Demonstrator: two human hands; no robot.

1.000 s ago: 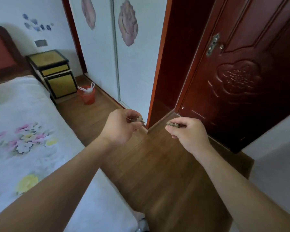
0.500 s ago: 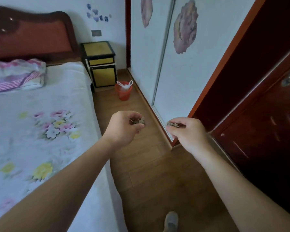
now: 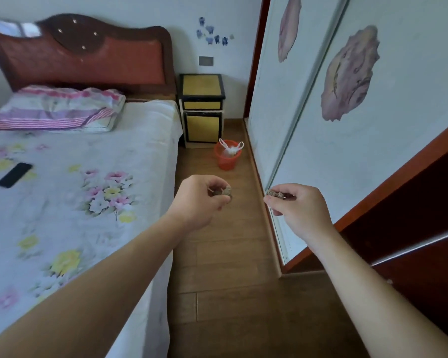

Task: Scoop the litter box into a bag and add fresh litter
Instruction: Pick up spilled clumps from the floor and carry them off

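Observation:
My left hand (image 3: 201, 200) pinches a small grey-brown litter clump (image 3: 224, 191) between thumb and fingertips. My right hand (image 3: 299, 209) pinches a second brownish clump (image 3: 274, 193) the same way. Both hands are held out at chest height over the wooden floor, a short gap between them. Farther ahead on the floor stands a small red bin (image 3: 226, 157) lined with a white plastic bag (image 3: 230, 148) whose handles stick up. No litter box or scoop is in view.
A bed (image 3: 70, 202) with a floral sheet fills the left, with a striped pillow (image 3: 57, 108) and a black phone (image 3: 14, 174) on it. A yellow nightstand (image 3: 201, 109) stands at the back. White sliding wardrobe doors (image 3: 347, 140) run along the right, leaving a narrow floor aisle.
The view has swung left from the dark red door toward the bed and the red bin. Both hands keep the same pinch on their clumps.

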